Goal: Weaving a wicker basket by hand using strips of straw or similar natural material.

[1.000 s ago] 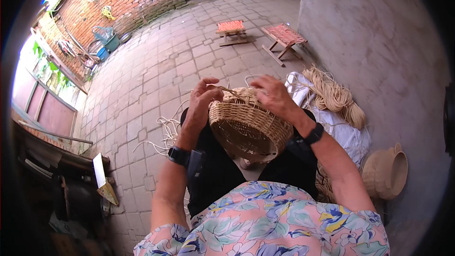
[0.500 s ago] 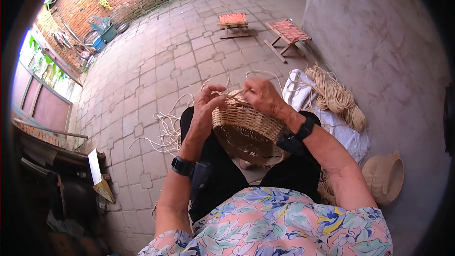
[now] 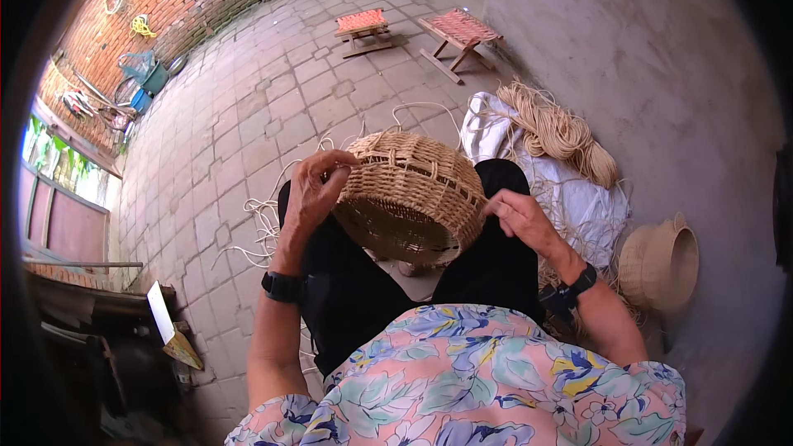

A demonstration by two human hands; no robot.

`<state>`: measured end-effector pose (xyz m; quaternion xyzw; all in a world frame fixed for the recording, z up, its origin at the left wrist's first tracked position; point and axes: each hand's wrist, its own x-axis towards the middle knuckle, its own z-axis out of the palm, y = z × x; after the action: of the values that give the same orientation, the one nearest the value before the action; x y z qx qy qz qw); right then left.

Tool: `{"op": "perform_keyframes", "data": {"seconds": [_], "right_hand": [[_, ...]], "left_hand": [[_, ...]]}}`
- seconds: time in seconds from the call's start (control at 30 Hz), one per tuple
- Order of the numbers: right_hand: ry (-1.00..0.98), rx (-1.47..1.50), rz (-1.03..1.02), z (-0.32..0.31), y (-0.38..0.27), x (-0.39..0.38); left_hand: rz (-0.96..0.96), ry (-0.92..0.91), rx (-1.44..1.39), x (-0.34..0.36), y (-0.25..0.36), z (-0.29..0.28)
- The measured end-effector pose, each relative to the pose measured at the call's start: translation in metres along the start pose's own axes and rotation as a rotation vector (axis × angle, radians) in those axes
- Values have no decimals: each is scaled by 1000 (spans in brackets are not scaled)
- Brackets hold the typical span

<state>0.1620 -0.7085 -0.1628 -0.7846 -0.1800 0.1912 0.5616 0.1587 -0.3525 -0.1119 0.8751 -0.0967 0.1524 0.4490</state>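
A woven basket of tan cord rests on its side between my knees, its dark hollow facing me. A row of gaps runs round its wall. My left hand is at its upper left, with thumb and fingers closed on the edge. Beside the basket's right edge is my right hand, its fingers pinched together; what they hold is too small to make out. A thin loop of cord rises behind the basket. More loose cord ends trail to the left of my knee.
Right of my knee, a bundle of tan cord lies on a white sack. A tan woven basket stands by the grey wall. Two low stools with red woven seats stand ahead on the paving.
My right hand has moved from the basket's top down to its right side. The basket has turned and shows more of its outer wall. My left hand stays at its left edge.
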Motion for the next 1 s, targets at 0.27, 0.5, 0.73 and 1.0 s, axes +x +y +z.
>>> {"op": "perform_keyframes", "data": {"seconds": [0.27,0.5,0.73,1.0], "right_hand": [[98,-103,40,-63,67,-85],[234,-528,-260,-39,36,-59],[354,-369,-355,7,5,-10],[411,-377,-398,30,-28,16]], "left_hand": [[100,-13,20,5,17,-1],[289,25,332,1,20,27],[297,90,406,-1,23,36],[264,-19,324,5,24,34]]}}
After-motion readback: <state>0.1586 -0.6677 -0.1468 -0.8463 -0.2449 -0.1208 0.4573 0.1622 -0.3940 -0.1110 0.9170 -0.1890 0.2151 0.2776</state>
